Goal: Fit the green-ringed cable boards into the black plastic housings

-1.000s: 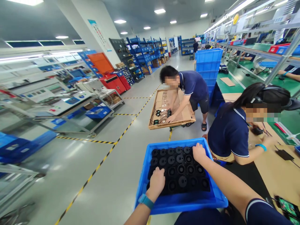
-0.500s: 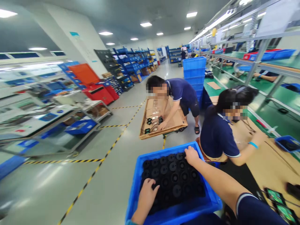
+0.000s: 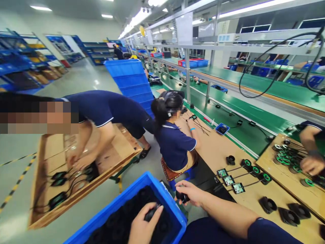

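Observation:
A blue plastic bin (image 3: 170,196), tilted in view, sits low in front of me with several black round parts (image 3: 128,208) in it. My left hand (image 3: 143,223) is over the bin's right end, thumb and fingers closed on a black round part (image 3: 151,213). Just past the bin's right rim, my right hand (image 3: 191,193) grips another black round part (image 3: 182,197). On the bench to the right lie several black flared housings (image 3: 267,204) and small green circuit boards (image 3: 228,180) wired to round black units (image 3: 256,171).
A co-worker in navy (image 3: 109,105) bends over a shallow wooden tray (image 3: 124,154) at left. Another person (image 3: 172,145) sits at the cardboard-covered bench (image 3: 213,152) ahead. A third person's hand (image 3: 312,164) works at far right. Stacked blue bins (image 3: 132,84) stand behind.
My view has swung right, bringing more of the bench into sight. My right hand has left the bin's far corner and is outside it, holding a black part. My left hand has closed on one too.

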`<act>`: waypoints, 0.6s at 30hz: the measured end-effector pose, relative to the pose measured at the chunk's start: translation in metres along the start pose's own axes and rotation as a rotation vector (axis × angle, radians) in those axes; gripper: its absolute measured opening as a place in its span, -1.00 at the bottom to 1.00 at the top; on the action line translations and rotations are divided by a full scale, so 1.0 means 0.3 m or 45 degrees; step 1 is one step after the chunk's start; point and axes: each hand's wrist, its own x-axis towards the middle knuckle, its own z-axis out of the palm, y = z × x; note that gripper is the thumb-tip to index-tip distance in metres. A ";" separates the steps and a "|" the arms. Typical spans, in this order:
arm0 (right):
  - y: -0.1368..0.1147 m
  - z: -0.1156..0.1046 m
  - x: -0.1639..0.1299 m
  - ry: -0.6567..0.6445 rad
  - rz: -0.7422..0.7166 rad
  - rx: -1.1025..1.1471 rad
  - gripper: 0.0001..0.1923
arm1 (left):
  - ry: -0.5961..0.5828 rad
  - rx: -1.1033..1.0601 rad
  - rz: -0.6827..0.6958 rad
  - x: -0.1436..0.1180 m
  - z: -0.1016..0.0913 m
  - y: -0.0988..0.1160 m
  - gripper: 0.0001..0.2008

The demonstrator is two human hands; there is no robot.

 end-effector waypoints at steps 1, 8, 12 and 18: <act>-0.003 -0.064 -0.035 -0.004 0.026 0.126 -0.30 | -0.069 -0.027 0.180 0.039 0.075 0.093 -0.48; -0.079 -0.485 -0.185 0.146 0.055 0.988 -0.46 | -0.533 0.267 0.971 0.254 0.653 0.595 -0.92; -0.161 -0.756 -0.226 0.229 -0.150 1.173 -0.51 | -0.678 0.397 1.100 0.369 0.930 0.778 -0.78; -0.359 -1.121 -0.226 0.367 -0.461 1.280 -0.68 | -0.768 0.215 1.155 0.541 1.241 0.982 -0.61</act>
